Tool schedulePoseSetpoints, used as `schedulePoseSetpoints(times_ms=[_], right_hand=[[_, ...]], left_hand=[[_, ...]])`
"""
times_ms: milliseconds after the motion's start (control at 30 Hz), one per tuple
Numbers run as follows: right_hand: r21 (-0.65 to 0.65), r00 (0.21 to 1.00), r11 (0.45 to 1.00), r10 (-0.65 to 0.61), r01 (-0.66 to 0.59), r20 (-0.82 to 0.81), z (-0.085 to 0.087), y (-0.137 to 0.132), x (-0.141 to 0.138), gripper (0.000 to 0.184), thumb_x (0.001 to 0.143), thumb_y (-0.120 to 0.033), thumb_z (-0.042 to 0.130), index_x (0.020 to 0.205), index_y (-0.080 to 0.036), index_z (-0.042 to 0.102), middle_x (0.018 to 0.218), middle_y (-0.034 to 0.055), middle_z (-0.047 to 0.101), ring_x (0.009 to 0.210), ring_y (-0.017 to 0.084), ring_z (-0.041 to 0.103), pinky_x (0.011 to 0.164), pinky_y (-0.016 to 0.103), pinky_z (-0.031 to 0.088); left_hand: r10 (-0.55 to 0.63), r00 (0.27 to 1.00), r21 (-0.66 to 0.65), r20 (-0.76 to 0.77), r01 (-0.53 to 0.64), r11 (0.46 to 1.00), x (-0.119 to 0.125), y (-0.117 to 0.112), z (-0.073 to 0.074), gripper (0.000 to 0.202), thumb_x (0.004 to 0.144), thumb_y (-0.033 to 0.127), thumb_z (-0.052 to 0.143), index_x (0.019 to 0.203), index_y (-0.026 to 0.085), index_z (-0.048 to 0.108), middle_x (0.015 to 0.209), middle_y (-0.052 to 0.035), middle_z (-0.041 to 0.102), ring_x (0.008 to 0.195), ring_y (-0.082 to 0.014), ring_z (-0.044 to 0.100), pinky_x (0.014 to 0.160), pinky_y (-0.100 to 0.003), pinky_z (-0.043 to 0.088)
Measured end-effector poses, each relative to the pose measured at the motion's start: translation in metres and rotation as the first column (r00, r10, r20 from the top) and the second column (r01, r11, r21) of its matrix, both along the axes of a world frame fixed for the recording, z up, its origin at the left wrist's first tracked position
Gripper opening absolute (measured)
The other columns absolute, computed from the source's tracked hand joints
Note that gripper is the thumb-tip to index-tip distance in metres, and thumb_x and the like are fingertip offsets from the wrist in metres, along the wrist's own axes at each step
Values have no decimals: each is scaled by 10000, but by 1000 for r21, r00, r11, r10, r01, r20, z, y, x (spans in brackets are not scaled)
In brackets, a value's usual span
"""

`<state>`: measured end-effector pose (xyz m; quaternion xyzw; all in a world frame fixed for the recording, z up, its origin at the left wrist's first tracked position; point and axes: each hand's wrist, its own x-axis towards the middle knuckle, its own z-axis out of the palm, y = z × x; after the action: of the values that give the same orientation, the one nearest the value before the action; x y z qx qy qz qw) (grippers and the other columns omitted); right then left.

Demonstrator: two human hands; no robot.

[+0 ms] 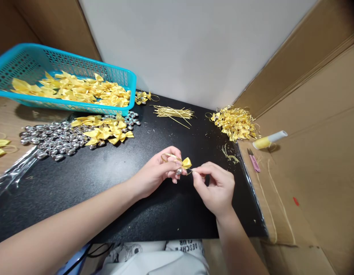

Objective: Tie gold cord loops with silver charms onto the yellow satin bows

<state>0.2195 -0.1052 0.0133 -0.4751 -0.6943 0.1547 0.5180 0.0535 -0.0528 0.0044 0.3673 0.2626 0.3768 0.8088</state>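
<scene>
The yellow bow [187, 163] is above the black table [154, 217], between the two hands, its long axis running across the view from a slim gold loop [171, 155] at left to a thin wire end [189, 173] at right, dipping slightly. Its folded ribbon looks smooth and satiny, with a glossy, rounded silver bead [179, 171] just below. The left hand [162, 168] pinches the piece, thumb against fingers; the right hand [217, 183] has thumb and forefinger closed on the wire end, other fingers curled
</scene>
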Motion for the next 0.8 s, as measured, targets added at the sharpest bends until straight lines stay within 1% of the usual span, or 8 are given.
schedulePoseSetpoints(times_ms=[133,300,533,800], right_hand=[[8,1000,1000,0,0,-8,1,-1,0,139,788,-60,611,733,-178,660,591,-24,570,509,92,508,495,226,428],[-2,1000,1000,-23,23,4,2,-1,0,132,789,-78,611,726,-184,658,582,-25,572,509,97,508,497,231,435],[8,1000,1000,24,-24,-9,2,0,0,143,778,-51,610,739,-180,658,592,-24,553,510,93,489,484,227,418],[-8,1000,1000,17,-17,12,2,0,1,148,769,-31,620,723,-168,653,594,-26,548,509,82,475,490,220,400]], left_hand=[[-32,999,-23,41,33,999,-1,1,-1,319,698,282,790,824,185,512,629,14,702,491,-70,573,487,-155,496],[-28,999,-9,37,28,1000,-1,1,-2,316,698,280,794,820,180,521,629,11,709,496,-70,581,489,-155,508],[-47,998,-10,32,47,999,-1,2,-1,300,702,280,786,820,180,529,632,9,706,502,-75,587,492,-159,510],[-43,999,-7,-5,43,999,-1,1,1,288,686,266,780,794,180,527,623,11,696,497,-78,579,482,-158,494]])
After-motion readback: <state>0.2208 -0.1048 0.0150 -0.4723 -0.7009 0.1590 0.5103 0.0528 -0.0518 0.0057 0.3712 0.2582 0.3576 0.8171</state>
